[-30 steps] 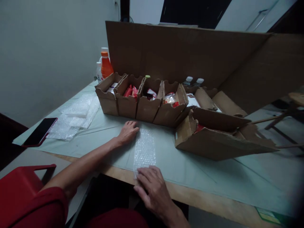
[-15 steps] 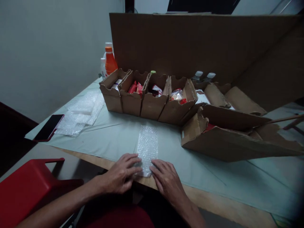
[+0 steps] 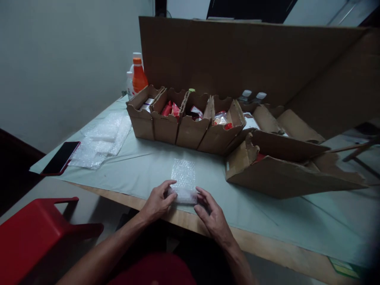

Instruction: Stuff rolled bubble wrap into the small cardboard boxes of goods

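A strip of clear bubble wrap (image 3: 183,173) lies on the cloth near the table's front edge, its near end folded over into a flat, doubled part. My left hand (image 3: 159,201) pinches the left end of that fold between thumb and fingers. At the fold's right end, my right hand (image 3: 213,213) holds it with the thumb below and the fingers above. Whether anything is wrapped inside the fold I cannot tell.
Several open cardboard bins (image 3: 192,132) with red and white packets stand behind the wrap. Another cardboard bin (image 3: 285,178) lies to the right. More bubble wrap sheets (image 3: 101,138) and a phone (image 3: 61,158) are at left, above a red stool (image 3: 38,233). Bottles (image 3: 139,77) stand behind.
The near end of the bubble wrap has been folded away from me, so the strip is shorter. Both hands have moved slightly forward with it.
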Tool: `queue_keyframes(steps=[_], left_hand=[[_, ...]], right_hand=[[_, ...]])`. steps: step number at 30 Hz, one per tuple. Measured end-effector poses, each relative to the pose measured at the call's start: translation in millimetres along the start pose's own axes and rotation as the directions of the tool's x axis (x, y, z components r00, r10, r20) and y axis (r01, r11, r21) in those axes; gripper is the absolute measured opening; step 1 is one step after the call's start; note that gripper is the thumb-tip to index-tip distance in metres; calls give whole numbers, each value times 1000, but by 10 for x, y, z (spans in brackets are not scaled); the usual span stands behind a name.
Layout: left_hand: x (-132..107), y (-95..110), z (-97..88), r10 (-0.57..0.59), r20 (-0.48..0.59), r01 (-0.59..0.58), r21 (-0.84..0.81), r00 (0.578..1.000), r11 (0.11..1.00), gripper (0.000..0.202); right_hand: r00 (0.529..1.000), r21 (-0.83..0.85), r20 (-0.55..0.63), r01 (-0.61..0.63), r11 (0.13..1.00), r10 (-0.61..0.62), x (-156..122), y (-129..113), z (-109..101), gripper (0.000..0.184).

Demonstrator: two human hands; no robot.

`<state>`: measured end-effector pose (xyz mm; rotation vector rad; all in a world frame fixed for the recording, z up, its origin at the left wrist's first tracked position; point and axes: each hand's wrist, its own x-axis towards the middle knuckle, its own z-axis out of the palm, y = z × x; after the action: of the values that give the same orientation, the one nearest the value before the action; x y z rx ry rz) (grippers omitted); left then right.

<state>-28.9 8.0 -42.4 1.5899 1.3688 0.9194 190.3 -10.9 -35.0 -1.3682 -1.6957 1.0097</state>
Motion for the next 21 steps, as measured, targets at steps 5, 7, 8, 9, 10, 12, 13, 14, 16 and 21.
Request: queue_keyframes(steps=[5, 7, 8, 9, 10, 12, 13, 14, 16, 21], left_hand=[[86, 5, 19, -25, -24, 24, -41, 999, 999, 47], [91, -1, 30, -12, -25, 12, 6, 1000, 1000, 47], [96, -3, 37, -5, -26, 6, 36, 1000, 999, 48], [103, -4, 43, -1, -27, 3, 70, 1000, 998, 49], [113, -4, 48, 1, -25, 2, 107, 1000, 994, 50], [141, -1, 59, -1, -17, 4, 188, 1000, 982, 52], [156, 0, 64, -1, -13, 4, 229, 1000, 973, 53], [169, 2, 69, -2, -11, 5, 266, 1000, 964, 53], [191, 4, 78, -7, -18, 12, 322, 1000, 947, 53], [202, -4, 90, -2, -42, 18, 365, 999, 931, 55]], right_hand=[[987, -131, -162, -17, 991, -4, 39, 115, 187, 48], [974, -167, -227, -30, 986, -9, 68, 108, 265, 40], [966, -173, -260, -37, 984, -10, 78, 98, 292, 38], [958, -172, -288, -42, 984, -9, 84, 87, 311, 38], [952, -168, -307, -45, 985, -9, 88, 77, 321, 37], [948, -143, -319, -44, 989, -4, 94, 59, 321, 39], [950, -127, -313, -43, 991, 1, 100, 54, 314, 40], [952, -115, -307, -45, 992, 7, 109, 50, 307, 41], [955, -120, -297, -54, 991, 16, 136, 48, 296, 41], [949, -315, -314, -96, 944, -8, 204, 40, 320, 38]])
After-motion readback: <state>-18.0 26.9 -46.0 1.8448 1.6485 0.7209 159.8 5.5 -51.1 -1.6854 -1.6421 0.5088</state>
